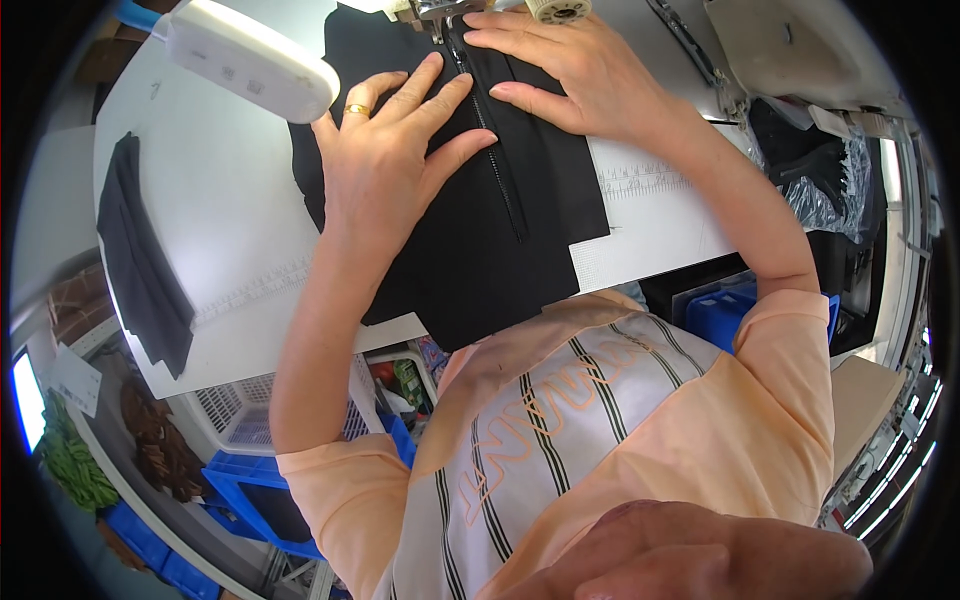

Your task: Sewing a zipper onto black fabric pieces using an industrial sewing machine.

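Note:
A black fabric piece (pixel 450 280) lies over the white sewing table, its near end hanging past the front edge. Down its middle runs a black zipper (pixel 498 175), leading up to the presser foot area of a sewing machine (pixel 437 12). My left hand (pixel 385 150), with a ring on one finger, rests flat on the fabric left of the zipper, fingers spread, thumb tip by the zipper teeth. To the right of the zipper, my right hand (pixel 590 75) lies on the fabric with fingers stretched out close to the presser foot. Neither hand grips anything.
A white oblong device (pixel 252 60) juts over the table at upper left. Another black fabric piece (pixel 145 260) lies along the left edge. Below are a white basket (pixel 240 412) and a blue crate (pixel 250 495). Black material in clear plastic (pixel 825 185) sits at right.

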`<action>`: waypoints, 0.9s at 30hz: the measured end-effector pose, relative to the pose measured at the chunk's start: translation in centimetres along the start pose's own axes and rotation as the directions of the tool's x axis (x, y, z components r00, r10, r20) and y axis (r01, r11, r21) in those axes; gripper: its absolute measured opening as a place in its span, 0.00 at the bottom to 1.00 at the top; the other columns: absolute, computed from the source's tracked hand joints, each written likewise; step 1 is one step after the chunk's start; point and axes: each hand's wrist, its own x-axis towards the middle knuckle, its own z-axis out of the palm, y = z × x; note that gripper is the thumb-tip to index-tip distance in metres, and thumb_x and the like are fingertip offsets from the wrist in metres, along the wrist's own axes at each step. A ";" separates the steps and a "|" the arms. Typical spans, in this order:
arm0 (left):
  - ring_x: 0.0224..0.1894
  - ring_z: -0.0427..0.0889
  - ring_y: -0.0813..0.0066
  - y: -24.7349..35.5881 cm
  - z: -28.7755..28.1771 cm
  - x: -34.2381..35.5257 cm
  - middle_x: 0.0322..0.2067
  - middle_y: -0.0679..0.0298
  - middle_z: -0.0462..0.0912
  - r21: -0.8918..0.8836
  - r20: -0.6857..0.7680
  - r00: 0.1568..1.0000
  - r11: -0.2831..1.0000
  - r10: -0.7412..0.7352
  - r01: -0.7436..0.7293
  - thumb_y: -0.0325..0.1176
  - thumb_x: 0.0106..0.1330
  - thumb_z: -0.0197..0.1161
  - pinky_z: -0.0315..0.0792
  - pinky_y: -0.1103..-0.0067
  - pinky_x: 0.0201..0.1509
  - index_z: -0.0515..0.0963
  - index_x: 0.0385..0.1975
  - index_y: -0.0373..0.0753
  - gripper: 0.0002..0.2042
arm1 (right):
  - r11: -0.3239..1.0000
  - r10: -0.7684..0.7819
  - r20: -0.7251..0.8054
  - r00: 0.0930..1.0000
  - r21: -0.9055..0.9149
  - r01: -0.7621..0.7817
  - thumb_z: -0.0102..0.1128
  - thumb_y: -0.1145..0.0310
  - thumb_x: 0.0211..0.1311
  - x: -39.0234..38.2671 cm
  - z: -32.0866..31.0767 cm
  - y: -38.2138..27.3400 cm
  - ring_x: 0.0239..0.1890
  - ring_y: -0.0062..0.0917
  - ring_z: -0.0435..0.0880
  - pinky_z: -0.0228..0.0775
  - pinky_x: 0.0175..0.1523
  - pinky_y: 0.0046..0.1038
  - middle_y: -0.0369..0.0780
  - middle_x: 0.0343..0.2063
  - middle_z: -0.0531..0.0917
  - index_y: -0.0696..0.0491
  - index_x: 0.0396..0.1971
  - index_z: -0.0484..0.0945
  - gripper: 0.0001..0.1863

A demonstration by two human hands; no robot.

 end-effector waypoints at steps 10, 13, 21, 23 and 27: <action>0.52 0.77 0.71 -0.7 0.2 0.5 0.52 0.73 0.82 0.036 -0.051 0.998 0.999 0.035 -0.033 0.52 0.53 0.70 0.57 0.55 0.58 0.84 0.47 0.53 0.22 | 1.000 -0.009 0.010 1.000 -0.018 0.009 0.61 0.56 0.57 0.3 0.2 0.3 0.48 0.40 0.76 0.68 0.54 0.38 0.48 0.43 0.81 0.59 0.47 0.78 0.24; 0.49 0.79 0.71 -0.8 0.3 0.5 0.49 0.73 0.84 0.053 -0.096 0.993 0.997 0.069 -0.064 0.53 0.52 0.70 0.63 0.68 0.52 0.85 0.44 0.53 0.21 | 0.999 0.017 0.013 1.000 -0.033 -0.016 0.62 0.56 0.57 0.2 0.3 0.2 0.49 0.40 0.76 0.68 0.54 0.38 0.48 0.43 0.81 0.60 0.48 0.78 0.24; 0.50 0.79 0.69 -0.9 0.3 0.4 0.49 0.72 0.84 0.099 -0.097 0.991 0.992 0.093 -0.084 0.52 0.54 0.70 0.62 0.67 0.52 0.85 0.44 0.51 0.20 | 0.952 0.238 -0.070 0.969 0.214 -0.219 0.62 0.60 0.57 1.8 0.7 -0.7 0.44 0.45 0.78 0.70 0.50 0.39 0.51 0.39 0.82 0.59 0.40 0.79 0.18; 0.50 0.79 0.69 -0.8 0.3 0.4 0.49 0.73 0.84 0.095 -0.095 0.991 0.992 0.094 -0.085 0.52 0.54 0.69 0.61 0.67 0.52 0.85 0.44 0.51 0.20 | 0.932 0.294 -0.040 0.955 0.234 -0.277 0.61 0.61 0.57 2.6 1.6 -0.3 0.43 0.47 0.78 0.70 0.50 0.41 0.52 0.38 0.82 0.59 0.37 0.79 0.16; 0.50 0.79 0.68 -0.8 0.3 0.6 0.49 0.74 0.84 0.084 -0.076 0.995 0.994 0.070 -0.064 0.53 0.55 0.68 0.61 0.66 0.53 0.85 0.44 0.51 0.20 | 0.898 0.426 -0.085 0.901 0.160 -0.409 0.60 0.62 0.57 3.4 3.4 0.1 0.41 0.49 0.78 0.69 0.48 0.45 0.53 0.34 0.81 0.58 0.33 0.79 0.13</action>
